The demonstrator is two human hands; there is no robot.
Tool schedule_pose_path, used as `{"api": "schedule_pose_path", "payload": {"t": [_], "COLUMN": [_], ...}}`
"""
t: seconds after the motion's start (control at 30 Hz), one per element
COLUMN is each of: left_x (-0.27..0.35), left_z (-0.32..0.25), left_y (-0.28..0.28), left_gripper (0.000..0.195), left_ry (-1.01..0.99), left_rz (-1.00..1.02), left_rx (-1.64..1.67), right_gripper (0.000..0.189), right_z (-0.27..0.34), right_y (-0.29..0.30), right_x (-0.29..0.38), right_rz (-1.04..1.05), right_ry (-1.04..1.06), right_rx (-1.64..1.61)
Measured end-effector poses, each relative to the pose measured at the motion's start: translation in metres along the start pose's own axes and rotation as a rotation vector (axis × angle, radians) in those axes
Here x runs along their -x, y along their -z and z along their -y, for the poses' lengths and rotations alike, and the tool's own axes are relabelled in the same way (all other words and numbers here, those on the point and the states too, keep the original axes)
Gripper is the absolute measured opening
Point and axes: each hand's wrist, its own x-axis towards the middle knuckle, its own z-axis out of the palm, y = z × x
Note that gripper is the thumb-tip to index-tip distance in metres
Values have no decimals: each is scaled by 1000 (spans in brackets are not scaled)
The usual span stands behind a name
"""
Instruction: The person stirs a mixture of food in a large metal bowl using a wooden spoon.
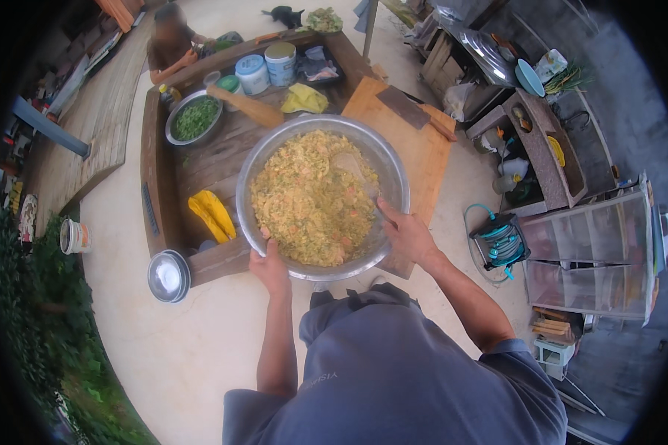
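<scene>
A wide stainless steel basin (323,273) in front of me holds a yellowish, chopped food mixture (312,194) with pinkish bits and green flecks. My left hand (271,270) grips its near left rim, thumb over the edge. At the right side of the basin, my right hand (411,233) is closed around the handle of a broad spatula or spoon (348,164), whose food-coated head lies in the mixture. The basin overlaps the wooden table (211,158) and a wooden cutting board (362,105); what supports it underneath is hidden.
A cleaver (406,105) lies on the board, handle outward. Beyond the basin are a wooden pestle (250,107), a yellow cloth (305,99), plastic tubs (252,75) and a bowl of chopped greens (195,118). Stacked metal bowls (168,276) sit at the near left corner. A person (170,44) is across the table.
</scene>
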Motion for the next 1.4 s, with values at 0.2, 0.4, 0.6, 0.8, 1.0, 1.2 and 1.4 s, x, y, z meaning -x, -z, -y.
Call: {"api": "schedule_pose_path", "payload": {"t": [0.2, 0.4, 0.6, 0.8, 1.0, 1.2, 1.4], "left_x": [4, 1, 6, 5, 4, -3, -1], "left_z": [-5, -6, -12, -9, -5, 3, 7], "left_y": [-4, -1, -4, -3, 0, -2, -1], "left_gripper": [30, 30, 29, 27, 26, 29, 22], "left_ry": [60, 26, 57, 47, 67, 2, -10], "left_rz": [-43, -24, -46, -66, -65, -53, -114], "left_rx": [-15, 18, -6, -2, 6, 3, 15], "right_gripper": [55, 53, 53, 53, 51, 58, 59], "right_z": [-5, 11, -8, 23, 45, 75, 13], "right_y": [6, 48, -5, 23, 59, 55, 55], "right_x": [75, 15, 23, 87, 12, -135, -167], "right_rz": [77, -27, -22, 141, 126, 133, 103], "right_ry": [99, 114, -19, -19, 297, 960, 718], "right_rx": [-46, 168, 16, -62, 152, 792, 819]}}
